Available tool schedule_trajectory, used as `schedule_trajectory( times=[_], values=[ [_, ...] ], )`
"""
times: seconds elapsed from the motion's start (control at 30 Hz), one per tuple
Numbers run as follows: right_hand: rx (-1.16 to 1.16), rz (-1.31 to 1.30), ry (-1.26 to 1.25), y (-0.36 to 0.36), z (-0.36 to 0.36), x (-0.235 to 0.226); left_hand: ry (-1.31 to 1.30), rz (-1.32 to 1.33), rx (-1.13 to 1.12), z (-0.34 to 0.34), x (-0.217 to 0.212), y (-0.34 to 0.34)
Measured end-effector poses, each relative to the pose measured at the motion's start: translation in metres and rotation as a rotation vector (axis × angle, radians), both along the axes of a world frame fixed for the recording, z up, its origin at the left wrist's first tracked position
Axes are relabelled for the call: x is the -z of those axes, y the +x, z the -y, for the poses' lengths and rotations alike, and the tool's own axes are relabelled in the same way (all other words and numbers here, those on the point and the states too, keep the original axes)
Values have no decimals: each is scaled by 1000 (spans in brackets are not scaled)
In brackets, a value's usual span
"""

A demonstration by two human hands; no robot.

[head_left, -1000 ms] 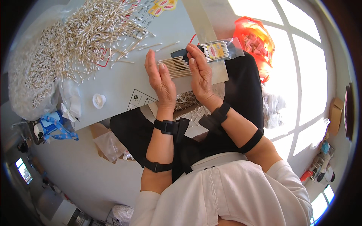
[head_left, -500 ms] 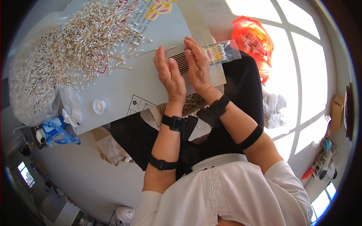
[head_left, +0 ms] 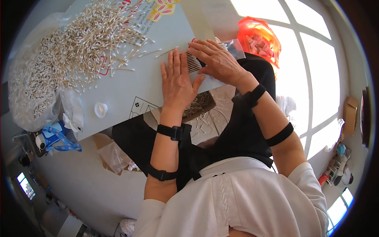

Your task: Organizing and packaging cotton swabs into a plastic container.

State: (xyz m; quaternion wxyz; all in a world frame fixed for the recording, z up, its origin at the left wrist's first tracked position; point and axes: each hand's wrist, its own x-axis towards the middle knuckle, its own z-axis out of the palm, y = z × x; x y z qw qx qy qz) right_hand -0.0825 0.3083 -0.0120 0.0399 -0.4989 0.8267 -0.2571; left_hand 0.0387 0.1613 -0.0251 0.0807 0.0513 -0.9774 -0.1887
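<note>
A flat packet of cotton swabs (head_left: 192,63) in clear plastic lies near the table's right edge, its sticks side by side. My right hand (head_left: 219,62) rests palm down across the packet, fingers stretched out, hiding most of it. White swab tips and the loose end of the clear wrapper (head_left: 237,48) show beyond that hand. Flat on the table at the packet's left end is my left hand (head_left: 176,81), open, its fingertips beside the sticks. A large heap of loose cotton swabs (head_left: 94,37) covers the table's far left.
A clear bag (head_left: 17,85) spills into the heap. Yellow labels (head_left: 162,9) lie at the far edge, a small white cap (head_left: 101,110) nearer. A red plastic bag (head_left: 259,44) stands right of the table. Below the table edge sits a box of swabs (head_left: 202,103).
Both hands were upright on edge around the packet; now they have turned palm down and flattened. My right hand now covers the yellow label seen on the packet before.
</note>
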Motion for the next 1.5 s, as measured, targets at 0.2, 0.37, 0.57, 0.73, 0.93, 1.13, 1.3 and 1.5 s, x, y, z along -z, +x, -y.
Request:
schedule_trajectory(
  times=[0.2,0.37,0.57,0.73,0.93,1.13,1.3,1.5],
  values=[
    [-38,-166,-61,7,-2,22,-52,44,0,-5,2,0],
    [-50,-191,-100,7,-5,24,-66,73,12,-6,0,1],
    [347,-205,-1,2,-37,11,-64,79,14,-7,1,1],
    [293,-155,129,1,-44,29,-67,89,20,-11,1,-5],
    [269,-40,115,1,-45,30,-76,82,35,-18,2,-13],
    [278,-102,68,3,-44,32,-62,63,51,-31,3,-23],
    [278,-101,74,3,-44,33,-69,36,41,-40,5,-30],
    [287,-67,92,4,-45,30,85,-83,61,-30,8,-28]
  ],
)
